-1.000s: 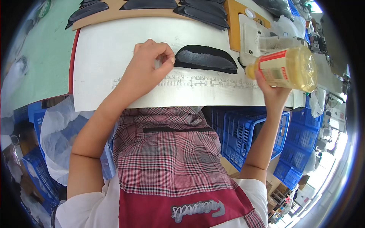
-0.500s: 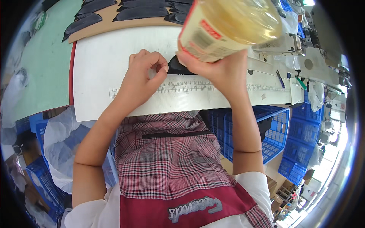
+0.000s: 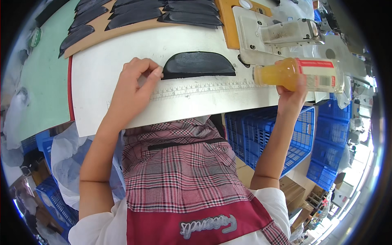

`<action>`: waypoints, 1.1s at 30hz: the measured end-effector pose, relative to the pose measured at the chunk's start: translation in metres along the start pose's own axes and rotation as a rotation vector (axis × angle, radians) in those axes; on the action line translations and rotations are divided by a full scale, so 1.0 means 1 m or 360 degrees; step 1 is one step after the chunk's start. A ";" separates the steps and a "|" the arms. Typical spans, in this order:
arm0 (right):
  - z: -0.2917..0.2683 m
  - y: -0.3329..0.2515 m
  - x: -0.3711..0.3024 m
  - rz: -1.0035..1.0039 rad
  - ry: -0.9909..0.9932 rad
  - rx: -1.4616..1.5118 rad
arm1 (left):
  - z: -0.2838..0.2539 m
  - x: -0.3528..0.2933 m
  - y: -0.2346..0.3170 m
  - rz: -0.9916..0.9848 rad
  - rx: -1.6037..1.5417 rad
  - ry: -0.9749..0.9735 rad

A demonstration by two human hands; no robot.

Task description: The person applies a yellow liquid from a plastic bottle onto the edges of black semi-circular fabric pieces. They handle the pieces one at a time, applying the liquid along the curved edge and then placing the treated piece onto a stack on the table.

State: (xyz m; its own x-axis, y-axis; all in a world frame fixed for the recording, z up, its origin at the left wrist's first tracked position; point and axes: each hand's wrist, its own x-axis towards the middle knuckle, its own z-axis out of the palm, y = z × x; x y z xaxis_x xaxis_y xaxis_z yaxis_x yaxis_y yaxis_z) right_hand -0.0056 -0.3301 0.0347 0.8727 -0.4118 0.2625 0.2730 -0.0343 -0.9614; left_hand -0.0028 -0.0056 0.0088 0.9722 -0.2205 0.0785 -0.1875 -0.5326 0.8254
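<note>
Closest to you is your own lap, a red and white checked apron (image 3: 179, 171) over a white shirt, with blue plastic crates (image 3: 286, 134) stacked under the table edge on your right. Above that runs the white worktable (image 3: 102, 69), with a printed ruler strip (image 3: 204, 87) along its near edge. Your left hand (image 3: 130, 87) lies on the table with the fingers curled, the fingertips pressed at the left tip of a black half-moon shaped piece (image 3: 198, 64) that lies flat just above the ruler; the hand touches it rather than closing around it. Your right hand (image 3: 292, 92) is wrapped firmly around a clear plastic bottle (image 3: 302, 74) of yellow-orange drink with a red-edged label, held on its side just above the table's right end. Beyond the bottle stands the pale sewing machine (image 3: 281, 34) on an orange plate (image 3: 228, 18). Farther off, a tan board (image 3: 122, 28) carries rows of more black curved pieces (image 3: 139, 14), and a green mat (image 3: 41, 77) lies to the left
</note>
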 end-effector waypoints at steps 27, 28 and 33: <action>0.010 0.042 -0.029 0.0526 -0.0394 0.1264 | 0.009 0.017 0.047 0.0718 0.0944 0.0197; 0.010 0.042 -0.028 0.0522 -0.0401 0.1256 | 0.010 0.017 0.046 0.0749 0.0976 0.0210; 0.010 0.042 -0.028 0.0528 -0.0424 0.1312 | 0.010 0.020 0.042 0.0889 0.1053 0.0262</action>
State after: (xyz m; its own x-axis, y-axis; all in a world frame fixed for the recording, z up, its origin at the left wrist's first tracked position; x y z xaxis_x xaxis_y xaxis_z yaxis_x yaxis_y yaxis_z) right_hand -0.0146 -0.3108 -0.0120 0.9940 -0.0585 0.0926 0.1051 0.7483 -0.6550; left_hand 0.0069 -0.0404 0.0395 0.7125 -0.4968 0.4955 -0.6346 -0.7576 0.1529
